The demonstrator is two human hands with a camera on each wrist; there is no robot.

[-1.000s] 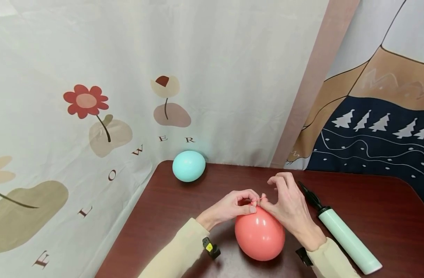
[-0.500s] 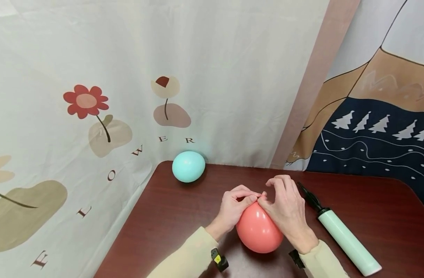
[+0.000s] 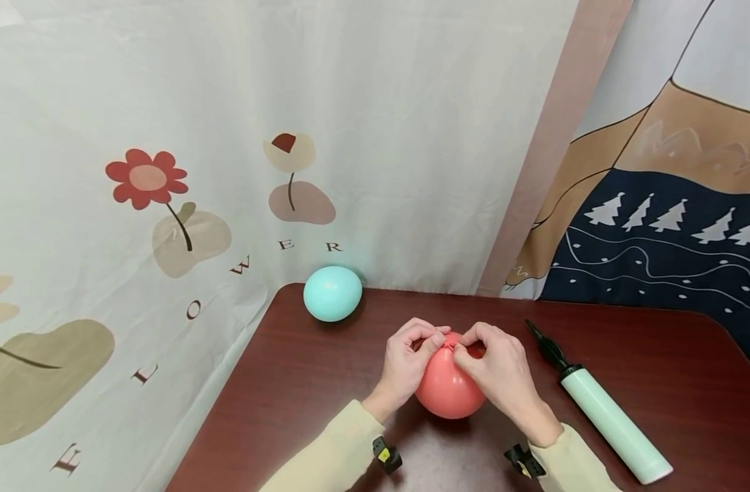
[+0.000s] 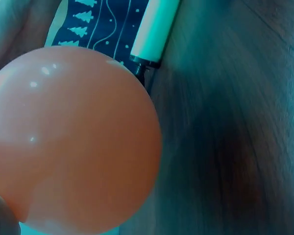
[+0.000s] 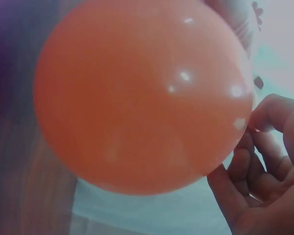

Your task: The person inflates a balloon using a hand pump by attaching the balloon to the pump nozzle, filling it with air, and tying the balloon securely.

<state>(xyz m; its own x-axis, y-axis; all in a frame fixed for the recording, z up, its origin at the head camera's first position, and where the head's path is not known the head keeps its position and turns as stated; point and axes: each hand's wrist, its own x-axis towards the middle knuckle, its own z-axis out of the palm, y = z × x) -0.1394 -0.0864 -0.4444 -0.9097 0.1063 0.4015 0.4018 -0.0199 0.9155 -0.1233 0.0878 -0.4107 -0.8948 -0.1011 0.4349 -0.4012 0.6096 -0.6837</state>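
A round red balloon is held between both hands over the table, its twisted neck pointing up at the fingertips. My left hand pinches the neck from the left between thumb and fingers. From the right, my right hand pinches the same spot with thumb and index finger. The balloon fills much of the left wrist view and hides most of the left hand. In the right wrist view, the right hand's fingertips are right at the balloon's edge.
A light blue balloon lies at the table's back left corner. Right of the hands lies a mint green balloon pump with a black nozzle pointing away. Printed curtains hang behind the dark red-brown table.
The red balloon has moved slightly away from me and to the left. My right fingers, raised earlier, have come down to pinch its neck; the left hand stays at the neck.
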